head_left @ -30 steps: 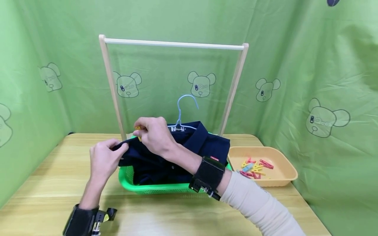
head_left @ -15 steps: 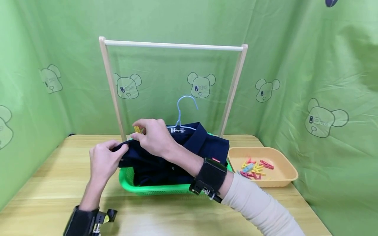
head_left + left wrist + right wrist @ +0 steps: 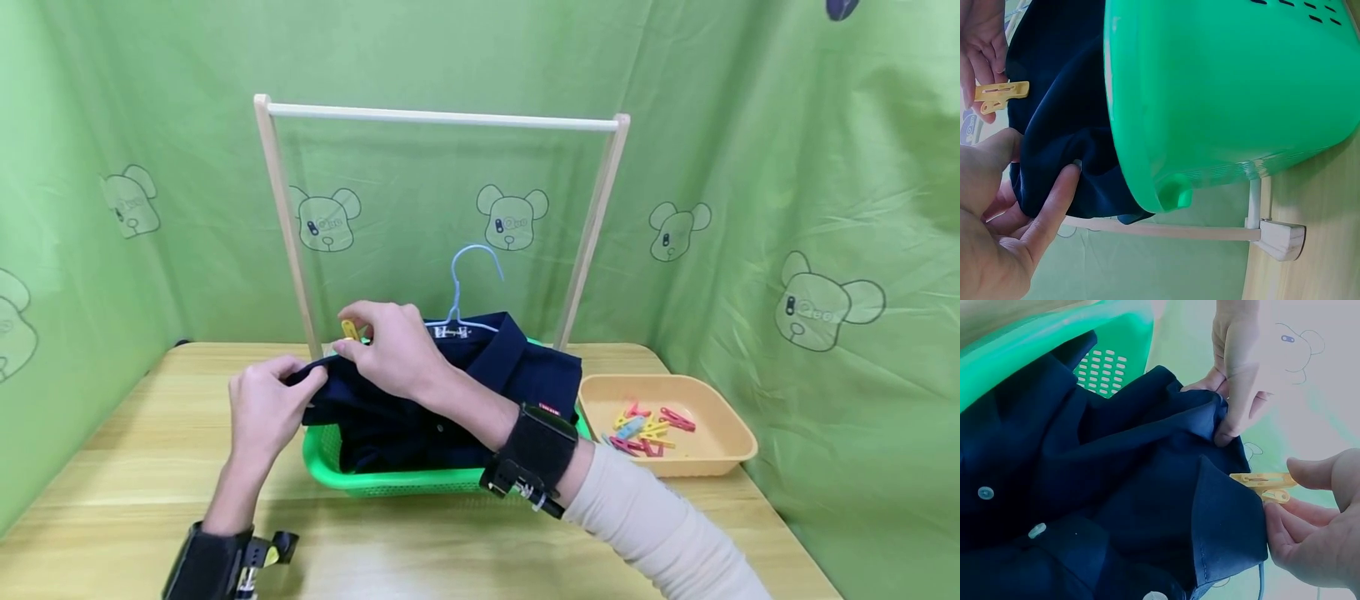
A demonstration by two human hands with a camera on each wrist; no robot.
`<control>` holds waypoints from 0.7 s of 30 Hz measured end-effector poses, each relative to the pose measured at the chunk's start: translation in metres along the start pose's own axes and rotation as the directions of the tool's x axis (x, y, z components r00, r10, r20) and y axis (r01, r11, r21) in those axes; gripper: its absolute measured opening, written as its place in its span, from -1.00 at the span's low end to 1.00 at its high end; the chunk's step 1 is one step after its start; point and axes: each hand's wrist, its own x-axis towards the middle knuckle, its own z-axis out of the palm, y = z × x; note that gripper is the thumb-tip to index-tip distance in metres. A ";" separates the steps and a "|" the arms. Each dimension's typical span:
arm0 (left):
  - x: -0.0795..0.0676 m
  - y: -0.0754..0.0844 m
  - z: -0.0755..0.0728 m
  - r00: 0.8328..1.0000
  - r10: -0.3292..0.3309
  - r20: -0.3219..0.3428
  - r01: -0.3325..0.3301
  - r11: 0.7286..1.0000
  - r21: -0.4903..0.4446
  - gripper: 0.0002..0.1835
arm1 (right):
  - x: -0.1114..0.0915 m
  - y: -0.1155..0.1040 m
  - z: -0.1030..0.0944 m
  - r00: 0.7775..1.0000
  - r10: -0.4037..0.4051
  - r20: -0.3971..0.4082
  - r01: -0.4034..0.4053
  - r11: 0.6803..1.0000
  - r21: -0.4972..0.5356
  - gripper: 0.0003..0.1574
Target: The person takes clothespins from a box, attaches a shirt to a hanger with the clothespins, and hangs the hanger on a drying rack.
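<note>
A navy buttoned shirt lies bunched in a green basket, its collar around a light blue wire hanger whose hook stands upright. My left hand pinches the shirt's fabric near the left shoulder, thumb on one side and fingers on the other. Between the thumb and fingers of my right hand is a yellow clothespin. Its tip overlaps the shirt's edge beside the collar. Whether the pin grips the cloth I cannot tell. Part of the hanger is hidden under the shirt.
Behind the basket stands a rack with pale wooden posts and a white bar. An orange tray on the right holds several red, yellow and blue clothespins. Everything stands on a wooden table, with green curtains around it.
My right thumb has slid slightly lower along the clothespin, and more of the pin's upper end shows. The left hand keeps its hold on the shirt in the same spot.
</note>
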 end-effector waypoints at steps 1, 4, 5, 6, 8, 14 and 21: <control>0.000 0.000 0.000 1.000 -0.002 0.002 0.002 1.000 -0.002 -0.78 | 0.000 0.000 0.000 1.000 0.003 -0.003 -0.003 1.000 0.007 -0.57; -0.001 -0.001 0.000 1.000 -0.002 -0.003 0.002 1.000 -0.005 -0.78 | 0.000 0.000 0.000 1.000 0.008 -0.006 -0.008 1.000 0.025 -0.55; -0.001 -0.001 0.000 1.000 -0.001 -0.007 0.001 1.000 -0.004 -0.79 | 0.000 0.001 0.001 1.000 0.006 -0.007 -0.005 1.000 0.027 -0.54; -0.001 -0.001 0.000 1.000 0.001 -0.010 -0.001 1.000 -0.005 -0.79 | 0.000 0.000 0.001 1.000 0.004 -0.007 -0.004 1.000 0.026 -0.54; -0.001 -0.002 -0.001 1.000 0.006 -0.017 -0.006 1.000 -0.003 -0.80 | -0.001 0.000 0.000 1.000 0.003 -0.005 -0.003 1.000 0.022 -0.54; 0.000 -0.002 0.000 1.000 0.019 -0.017 -0.019 1.000 -0.001 -0.80 | -0.002 0.001 -0.001 1.000 0.017 -0.019 -0.016 0.999 0.031 -0.55; 0.000 0.000 0.000 1.000 0.016 -0.015 -0.016 1.000 0.008 -0.77 | -0.004 0.003 -0.004 0.999 0.018 -0.048 -0.014 0.997 0.074 -0.63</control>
